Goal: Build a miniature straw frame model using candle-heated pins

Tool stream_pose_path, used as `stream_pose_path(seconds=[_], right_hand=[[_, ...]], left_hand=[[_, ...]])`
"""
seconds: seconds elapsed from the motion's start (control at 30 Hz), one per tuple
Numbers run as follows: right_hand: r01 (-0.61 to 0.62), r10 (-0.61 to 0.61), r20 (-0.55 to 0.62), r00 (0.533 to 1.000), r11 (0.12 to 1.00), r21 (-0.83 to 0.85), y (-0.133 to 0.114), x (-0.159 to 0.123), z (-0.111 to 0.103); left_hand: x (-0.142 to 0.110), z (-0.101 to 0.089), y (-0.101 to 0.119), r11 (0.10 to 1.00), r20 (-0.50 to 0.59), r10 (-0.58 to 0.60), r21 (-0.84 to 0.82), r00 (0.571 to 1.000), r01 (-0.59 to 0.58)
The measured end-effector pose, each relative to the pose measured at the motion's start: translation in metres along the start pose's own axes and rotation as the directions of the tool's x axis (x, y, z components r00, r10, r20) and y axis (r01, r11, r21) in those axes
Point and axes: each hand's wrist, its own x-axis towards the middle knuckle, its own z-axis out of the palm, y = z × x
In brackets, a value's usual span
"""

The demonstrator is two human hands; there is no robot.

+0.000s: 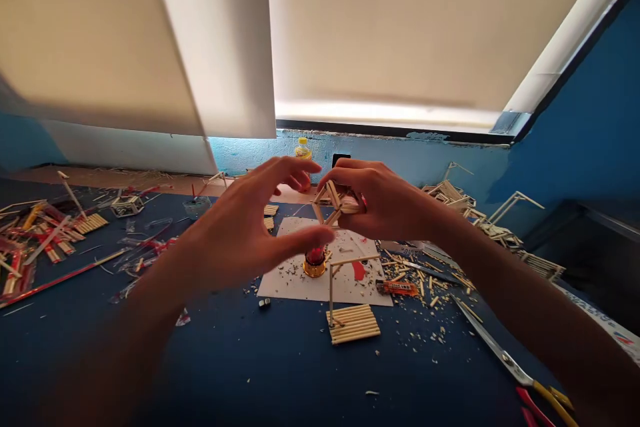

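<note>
My right hand point(377, 203) is raised above the table and closed around a small frame of glued wooden sticks point(333, 203). My left hand point(250, 227) hovers just left of that frame with fingers spread and thumb stretched toward it, holding nothing. Below the hands lies a white sheet point(300, 280) with a small gold-based red pot point(315, 261) on it. In front of the sheet stands a slatted stick platform with an upright post point(353, 322).
The dark blue table point(250, 367) is strewn with stick offcuts. Red and wooden sticks lie at the left point(45, 240), more stick frames at the back right point(495, 223). An orange cutter point(397, 288), scissors point(505, 353) and a yellow bottle point(303, 149) are also there.
</note>
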Motion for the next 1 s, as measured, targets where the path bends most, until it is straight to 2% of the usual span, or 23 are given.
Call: stream_pose_path(seconds=[0.07, 0.17, 0.37, 0.47, 0.53, 0.6, 0.63, 0.67, 0.7, 0.77, 0.87, 1.0], right_hand=[[0.005, -0.006, -0.011, 1.000, 0.995, -0.101, -0.021, -0.004, -0.011], [-0.050, 0.050, -0.006, 0.999, 0.986, -0.161, -0.046, -0.011, -0.022], [-0.132, 0.135, 0.012, 0.991, 0.979, -0.152, -0.076, -0.031, -0.038], [-0.126, 0.124, -0.024, 0.992, 0.990, -0.057, -0.078, -0.045, -0.046], [-0.158, 0.164, -0.096, 0.982, 0.986, 0.061, -0.066, -0.060, -0.047], [-0.265, 0.286, -0.125, 0.950, 0.951, 0.161, -0.042, -0.081, -0.039], [-0.377, 0.388, -0.067, 0.919, 0.917, 0.132, -0.027, -0.093, -0.032], [-0.469, 0.467, 0.049, 0.883, 0.881, 0.056, -0.012, -0.106, -0.022], [-0.508, 0.502, 0.131, 0.855, 0.861, 0.020, 0.003, -0.118, -0.010], [-0.549, 0.542, 0.205, 0.815, 0.836, -0.030, 0.029, -0.140, 0.016], [-0.557, 0.564, 0.301, 0.769, 0.822, -0.117, 0.053, -0.161, 0.049], [-0.549, 0.558, 0.382, 0.736, 0.823, -0.146, 0.069, -0.171, 0.072]], left_hand=[[0.000, -0.002, 0.020, 0.990, -0.055, 0.061, 0.132, 0.997, -0.053], [-0.002, 0.001, 0.039, 0.984, -0.179, 0.126, 0.149, 0.976, -0.100], [-0.011, 0.001, 0.050, 0.980, -0.149, 0.164, 0.139, 0.975, -0.144], [-0.015, 0.000, 0.051, 0.977, -0.218, 0.165, 0.169, 0.962, -0.129], [-0.016, 0.000, 0.050, 0.976, -0.270, 0.157, 0.187, 0.950, -0.109], [-0.017, 0.001, 0.049, 0.973, -0.293, 0.178, 0.198, 0.939, -0.123], [-0.017, 0.001, 0.049, 0.969, -0.296, 0.202, 0.201, 0.934, -0.145], [-0.018, 0.002, 0.050, 0.964, -0.308, 0.226, 0.206, 0.924, -0.167], [-0.018, 0.003, 0.051, 0.961, -0.323, 0.242, 0.211, 0.915, -0.179], [-0.020, 0.004, 0.054, 0.958, -0.361, 0.250, 0.230, 0.899, -0.174], [-0.025, 0.005, 0.059, 0.943, -0.376, 0.280, 0.278, 0.883, -0.181], [-0.030, 0.004, 0.063, 0.917, -0.381, 0.361, 0.309, 0.851, -0.250]])
